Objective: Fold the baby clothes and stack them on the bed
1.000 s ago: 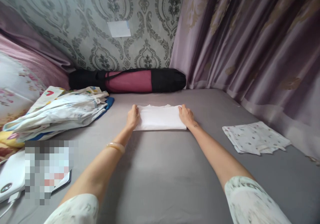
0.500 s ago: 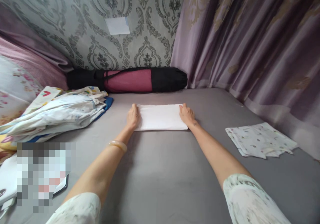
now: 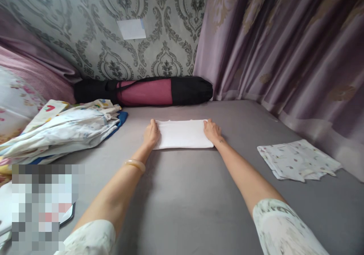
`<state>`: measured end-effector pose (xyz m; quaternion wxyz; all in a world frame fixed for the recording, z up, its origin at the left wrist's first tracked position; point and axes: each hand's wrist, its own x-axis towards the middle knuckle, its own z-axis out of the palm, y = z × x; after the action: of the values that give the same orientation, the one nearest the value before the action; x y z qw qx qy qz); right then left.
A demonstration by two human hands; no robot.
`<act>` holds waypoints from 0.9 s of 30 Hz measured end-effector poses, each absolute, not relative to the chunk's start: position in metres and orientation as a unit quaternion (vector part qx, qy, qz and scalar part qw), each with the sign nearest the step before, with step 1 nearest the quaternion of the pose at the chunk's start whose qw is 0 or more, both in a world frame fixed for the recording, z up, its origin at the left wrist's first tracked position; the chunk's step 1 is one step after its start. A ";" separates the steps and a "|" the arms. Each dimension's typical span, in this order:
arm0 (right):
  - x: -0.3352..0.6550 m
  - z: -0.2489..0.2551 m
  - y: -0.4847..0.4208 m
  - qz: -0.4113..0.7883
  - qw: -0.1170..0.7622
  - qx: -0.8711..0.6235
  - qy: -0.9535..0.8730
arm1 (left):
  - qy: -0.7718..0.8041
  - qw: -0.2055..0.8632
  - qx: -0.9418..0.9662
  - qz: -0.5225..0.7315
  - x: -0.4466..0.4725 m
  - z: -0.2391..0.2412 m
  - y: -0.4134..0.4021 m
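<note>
A folded white cloth (image 3: 182, 134) lies as a flat rectangle on the grey bed sheet (image 3: 176, 194). My left hand (image 3: 151, 133) is closed on its left end, thumb and fingers at the far left corner. At the opposite end my right hand (image 3: 212, 130) grips the far right corner in the same way. The cloth is stretched between both hands, and its far edge looks slightly uneven. Whether it is a garment or a towel I cannot tell. A pale bangle (image 3: 135, 165) sits on my left wrist.
Rumpled clothes (image 3: 76, 126) are piled at the left. Folded small patterned clothing (image 3: 298, 160) lies at the right. A long black and maroon bag (image 3: 145, 91) rests along the wall. Purple curtains (image 3: 256, 43) hang at the right. Bottom left is pixelated.
Both hands keep their hold on the white cloth, which has barely moved. Its far edge has become slightly wavier. The view has shifted a little.
</note>
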<state>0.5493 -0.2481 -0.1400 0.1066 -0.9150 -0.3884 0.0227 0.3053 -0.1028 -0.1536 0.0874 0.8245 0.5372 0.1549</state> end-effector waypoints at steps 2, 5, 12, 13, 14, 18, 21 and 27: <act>0.549 -0.140 -0.247 0.028 0.103 -0.917 -0.385 | 0.544 0.080 0.823 0.142 0.306 -0.151 -0.103; 0.549 -0.138 -0.246 0.039 0.099 -0.919 -0.380 | 0.553 0.071 0.821 0.120 0.307 -0.149 -0.105; 0.551 -0.137 -0.245 0.057 0.114 -0.925 -0.358 | 0.581 0.083 0.797 0.142 0.307 -0.153 -0.104; 0.552 -0.137 -0.245 0.060 0.118 -0.925 -0.357 | 0.586 0.086 0.793 0.144 0.308 -0.153 -0.104; 0.552 -0.138 -0.246 0.062 0.122 -0.925 -0.356 | 0.592 0.089 0.788 0.145 0.308 -0.153 -0.104; 0.552 -0.140 -0.245 0.064 0.139 -0.926 -0.345 | 0.618 0.105 0.767 0.137 0.311 -0.149 -0.106; 0.555 -0.142 -0.245 0.065 0.156 -0.926 -0.336 | 0.622 0.122 0.762 0.135 0.311 -0.147 -0.105; 0.568 -0.140 -0.260 0.132 0.217 -0.905 -0.340 | 0.604 0.220 0.749 0.158 0.291 -0.142 -0.095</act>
<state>0.5684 -0.2602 -0.1403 0.2171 -0.9054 -0.3403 0.1317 0.2909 -0.0947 -0.1415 0.2200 0.7491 0.6045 0.1583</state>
